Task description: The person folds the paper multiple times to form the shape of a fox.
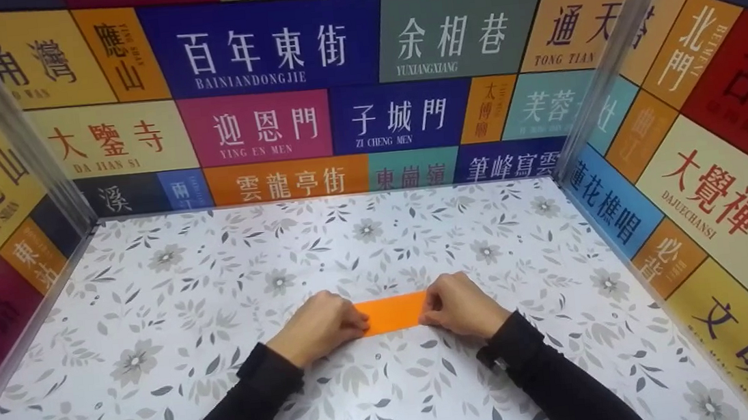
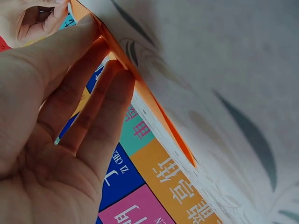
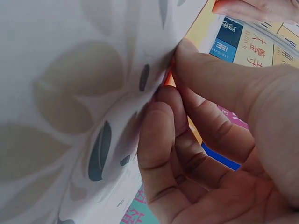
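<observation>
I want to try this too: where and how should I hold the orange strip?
I'd pinch the strip at its short ends, coming from left and right: it looks thin and runs longest sideways. The left hand and right hand hold it there.

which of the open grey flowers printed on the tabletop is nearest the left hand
The open grey flower just beyond the left hand, which pinches the left end of the orange strip; the other open flowers lie farther off.

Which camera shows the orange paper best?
The head view: the orange paper shows its broad face between the left hand and right hand. The left wrist view shows it nearly edge-on; the right wrist view, only slivers.
</observation>
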### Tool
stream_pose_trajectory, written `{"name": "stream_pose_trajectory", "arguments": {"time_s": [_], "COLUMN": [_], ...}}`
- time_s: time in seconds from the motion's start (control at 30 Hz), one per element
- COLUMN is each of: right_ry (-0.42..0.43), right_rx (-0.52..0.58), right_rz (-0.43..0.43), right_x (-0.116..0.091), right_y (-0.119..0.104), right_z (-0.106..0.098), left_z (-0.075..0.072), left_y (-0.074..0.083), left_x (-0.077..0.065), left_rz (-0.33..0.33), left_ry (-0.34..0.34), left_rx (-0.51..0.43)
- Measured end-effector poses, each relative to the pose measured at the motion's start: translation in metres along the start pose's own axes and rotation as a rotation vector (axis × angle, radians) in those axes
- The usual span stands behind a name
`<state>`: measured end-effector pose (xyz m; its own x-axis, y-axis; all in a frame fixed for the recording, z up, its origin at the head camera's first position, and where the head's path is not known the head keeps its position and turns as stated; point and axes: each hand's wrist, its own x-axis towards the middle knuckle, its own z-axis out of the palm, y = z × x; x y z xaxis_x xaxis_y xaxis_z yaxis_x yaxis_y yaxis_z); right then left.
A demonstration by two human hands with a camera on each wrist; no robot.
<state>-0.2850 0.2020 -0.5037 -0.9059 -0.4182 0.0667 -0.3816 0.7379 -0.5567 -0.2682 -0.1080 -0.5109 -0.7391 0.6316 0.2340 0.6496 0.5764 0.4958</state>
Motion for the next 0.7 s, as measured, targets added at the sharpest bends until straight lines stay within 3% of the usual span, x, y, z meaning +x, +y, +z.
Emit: {"name": "stream_pose_trajectory", "arguments": {"time_s": [0.43, 0.7], "right_ry": [-0.011, 0.027], "right_rx": [0.029, 0.033], "right_rz": [0.056, 0.022], "right_x": [0.0018, 0.0054], "right_y": [-0.0031, -0.0069], "right_z": [0.0026, 0.0038], "left_z": [-0.0001, 0.0014], "left_y": [0.0014, 0.0027], "left_x": [-0.0003, 0.0009], "left_rz": [-0.015, -0.035], "left_ry": [-0.002, -0.005], "left_rx": [0.006, 0.013]}}
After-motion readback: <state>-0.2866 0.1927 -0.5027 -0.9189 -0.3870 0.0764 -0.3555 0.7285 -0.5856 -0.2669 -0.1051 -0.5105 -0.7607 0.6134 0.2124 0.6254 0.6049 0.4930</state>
